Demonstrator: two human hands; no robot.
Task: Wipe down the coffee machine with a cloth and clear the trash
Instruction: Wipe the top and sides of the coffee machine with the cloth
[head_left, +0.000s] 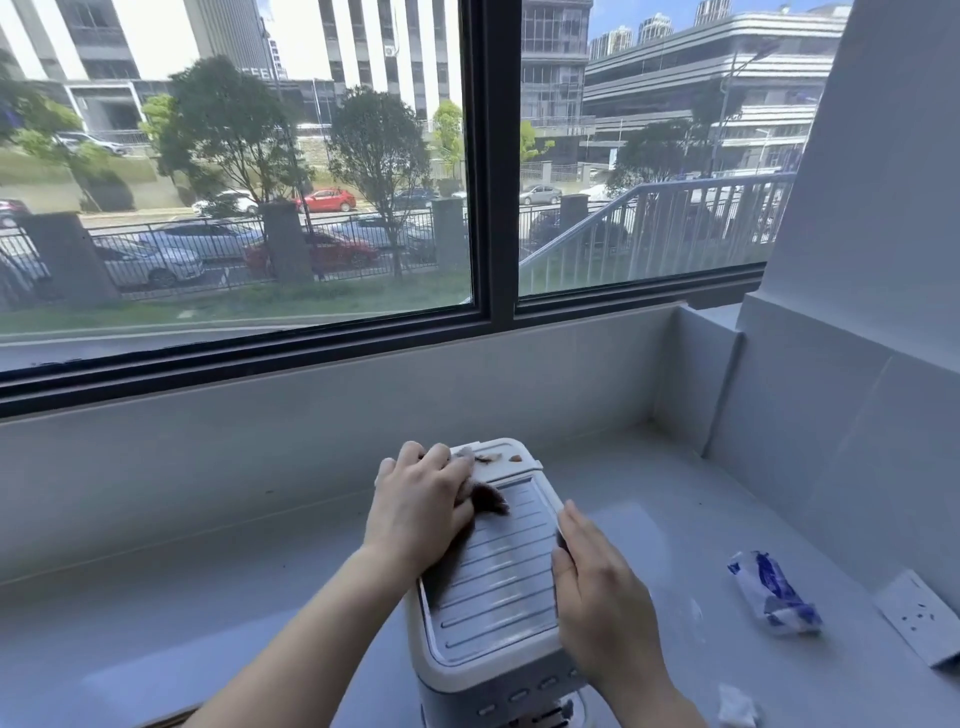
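Head | left hand (421, 501) clamps cloth (489, 500) | right hand (605, 592) flat on coffee machine (493, 587) | wrapper (774, 592) print unreadable

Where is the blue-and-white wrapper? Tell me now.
In the head view, the blue-and-white wrapper lies on the counter, right of the coffee machine and the right hand, just left of the socket plate.

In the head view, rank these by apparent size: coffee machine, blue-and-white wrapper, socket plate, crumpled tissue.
1. coffee machine, by far the largest.
2-3. blue-and-white wrapper and socket plate look about alike, so they are not ranked.
4. crumpled tissue, smallest.
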